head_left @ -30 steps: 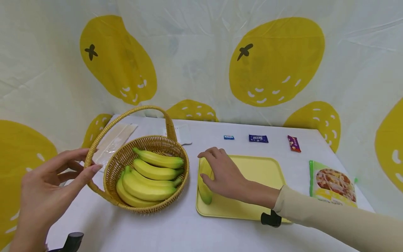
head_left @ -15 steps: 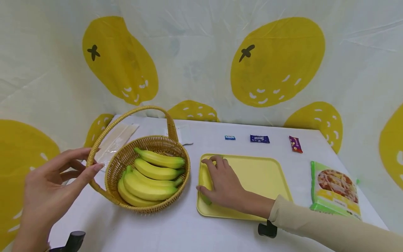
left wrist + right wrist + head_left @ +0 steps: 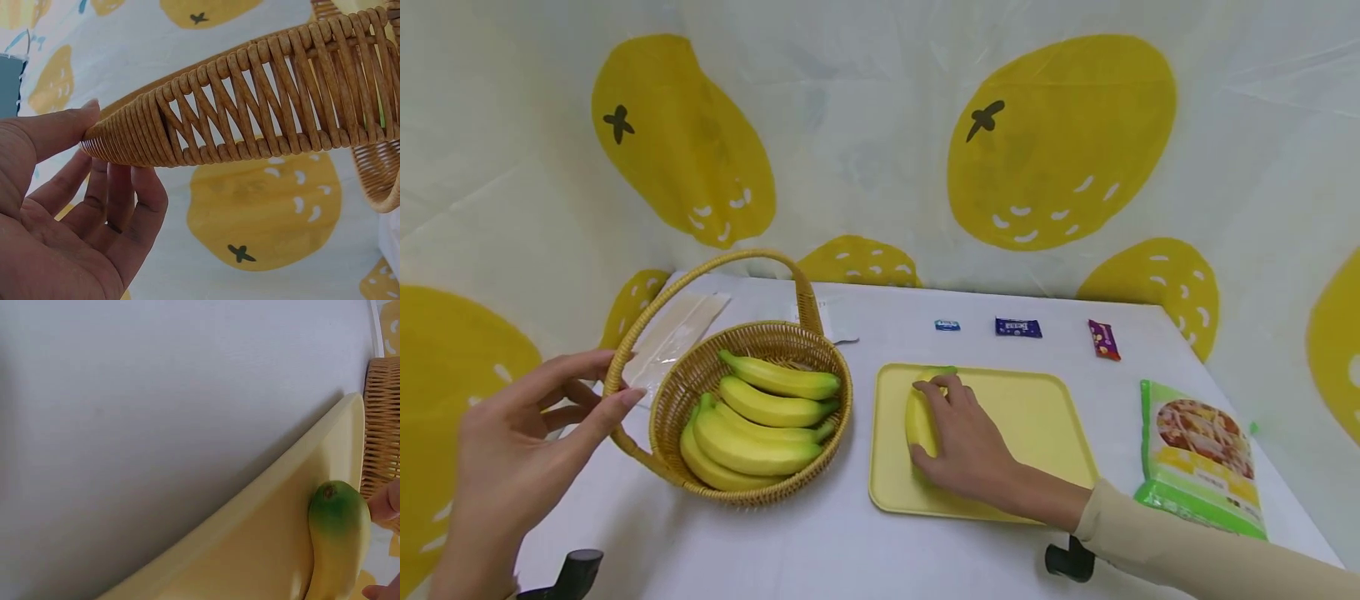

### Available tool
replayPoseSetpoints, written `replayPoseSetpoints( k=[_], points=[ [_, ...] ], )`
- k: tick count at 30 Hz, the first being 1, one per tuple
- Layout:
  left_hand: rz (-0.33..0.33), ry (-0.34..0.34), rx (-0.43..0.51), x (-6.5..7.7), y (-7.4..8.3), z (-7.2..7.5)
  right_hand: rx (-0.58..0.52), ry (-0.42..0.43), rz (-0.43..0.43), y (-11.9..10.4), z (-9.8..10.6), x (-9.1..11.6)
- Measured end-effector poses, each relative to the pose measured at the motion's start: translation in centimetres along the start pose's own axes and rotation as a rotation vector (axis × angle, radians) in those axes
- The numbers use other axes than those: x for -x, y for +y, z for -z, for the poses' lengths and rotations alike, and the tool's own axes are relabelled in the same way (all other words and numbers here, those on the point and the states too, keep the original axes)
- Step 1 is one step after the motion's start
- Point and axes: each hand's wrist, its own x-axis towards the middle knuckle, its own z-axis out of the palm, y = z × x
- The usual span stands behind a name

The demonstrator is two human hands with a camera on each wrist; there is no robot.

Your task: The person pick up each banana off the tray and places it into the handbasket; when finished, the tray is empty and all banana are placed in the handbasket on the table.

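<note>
My left hand (image 3: 512,454) pinches the arched handle of a woven wicker basket (image 3: 672,408), thumb on one side and fingers on the other. In the left wrist view the thumb lies over the handle (image 3: 125,134) with the fingers beneath. Several yellow bananas (image 3: 756,446) with green tips lie in the basket. On a pale yellow tray (image 3: 1030,417) to its right, my right hand (image 3: 966,442) grips a single banana (image 3: 919,421) from above, fingers and thumb curled around its sides. The green end of this banana shows low over the tray in the right wrist view.
Behind the tray lie a small blue packet (image 3: 947,325), a dark blue snack packet (image 3: 1018,327) and a purple one (image 3: 1104,340). A green food bag (image 3: 1202,467) lies at the right. Behind the basket is a clear plastic packet (image 3: 681,333). A fruit-print curtain (image 3: 865,125) hangs behind the table.
The right hand and its banana have shifted right, from the tray's left edge further inward. The left hand still holds the handle, and the basket stays in place.
</note>
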Motion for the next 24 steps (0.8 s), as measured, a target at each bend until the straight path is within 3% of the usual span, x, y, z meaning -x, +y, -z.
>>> replayPoseSetpoints(
  k=[8, 17, 24],
  points=[
    [0.04, 0.006, -0.012, 0.3, -0.6, 0.1, 0.002, 0.008, -0.087, 2.1, 0.0, 1.1],
    [0.063, 0.005, -0.038, 0.3, -0.8, 0.2, 0.0, 0.014, -0.086, 2.8, 0.3, 0.4],
    [0.024, 0.007, -0.047, 0.2, -0.5, 0.1, -0.012, -0.036, -0.121, 3.1, 0.4, -0.5]
  ],
)
